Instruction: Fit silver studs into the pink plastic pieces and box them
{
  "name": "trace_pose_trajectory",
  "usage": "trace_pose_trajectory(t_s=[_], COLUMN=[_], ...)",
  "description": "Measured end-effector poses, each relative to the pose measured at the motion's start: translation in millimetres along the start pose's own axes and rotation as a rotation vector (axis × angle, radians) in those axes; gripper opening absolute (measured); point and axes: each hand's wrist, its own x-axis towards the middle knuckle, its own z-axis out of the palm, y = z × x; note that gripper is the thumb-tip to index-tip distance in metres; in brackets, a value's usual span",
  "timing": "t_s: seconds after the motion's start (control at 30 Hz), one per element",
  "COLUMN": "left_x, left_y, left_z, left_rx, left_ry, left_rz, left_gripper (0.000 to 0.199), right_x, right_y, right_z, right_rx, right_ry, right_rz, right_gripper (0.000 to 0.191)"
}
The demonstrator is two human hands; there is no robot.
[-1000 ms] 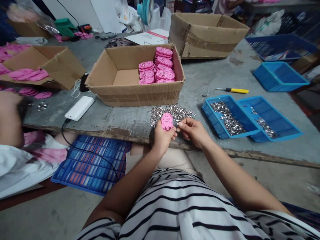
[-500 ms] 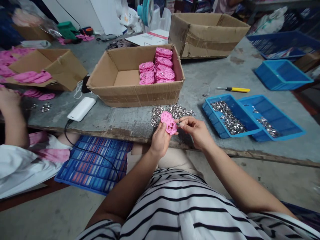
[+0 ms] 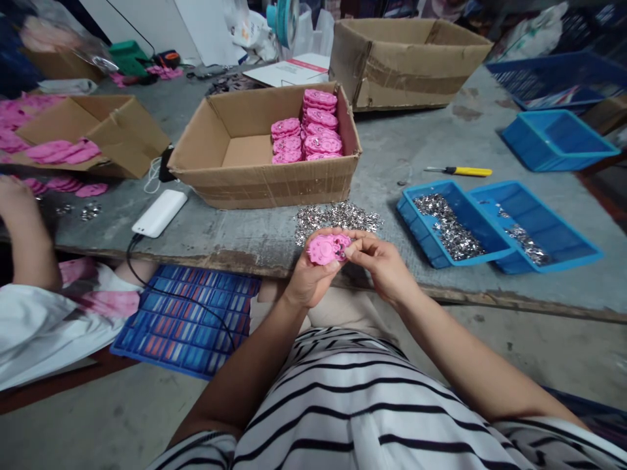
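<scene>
A pink scalloped plastic piece (image 3: 323,249) lies sideways in my left hand (image 3: 307,281), thumb along its lower edge and fingers behind it. At the piece's right end, my right hand (image 3: 379,264) pinches with thumb and forefinger. Something small and shiny shows by those fingertips, too small to name. Just beyond my hands, a loose heap of small silvery metal parts (image 3: 337,217) spreads over the table. Behind the heap, a cardboard box (image 3: 264,186) holds stacks of similar pink pieces (image 3: 321,124) in its right side.
Blue bins (image 3: 455,225) (image 3: 571,251) of metal parts stand at right, below a yellow-handled screwdriver (image 3: 470,172). A white power bank (image 3: 159,214) with a black cable lies left. Another person's arm (image 3: 27,228) is at far left. A larger box (image 3: 411,72) stands behind.
My left hand has turned the pink piece from slanted to nearly level and lowered it slightly. My right fingers have moved from beside it onto its right end.
</scene>
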Motion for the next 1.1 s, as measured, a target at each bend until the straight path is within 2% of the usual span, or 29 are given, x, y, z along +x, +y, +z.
trace_pose_trajectory(t_s=[0.43,0.73,1.1], left_x=[-0.6,-1.5,-0.4], left_y=[1.3,2.5,-4.2], left_z=[3.7,4.0,-1.7], left_rx=[-0.015,-0.024,-0.040], left_ry=[0.016,-0.010,-0.071], left_rz=[0.026,0.025,0.052], left_gripper=[0.057,0.055,0.052], right_x=[1.9,2.8,2.0], right_y=[-1.2,-2.6,-0.1], right_z=[5.6,4.0,4.7], right_rx=[0.024,0.071,0.146], right_ry=[0.003,0.001,0.006], right_rz=[0.015,0.019,0.052], right_gripper=[0.032,0.026,0.029])
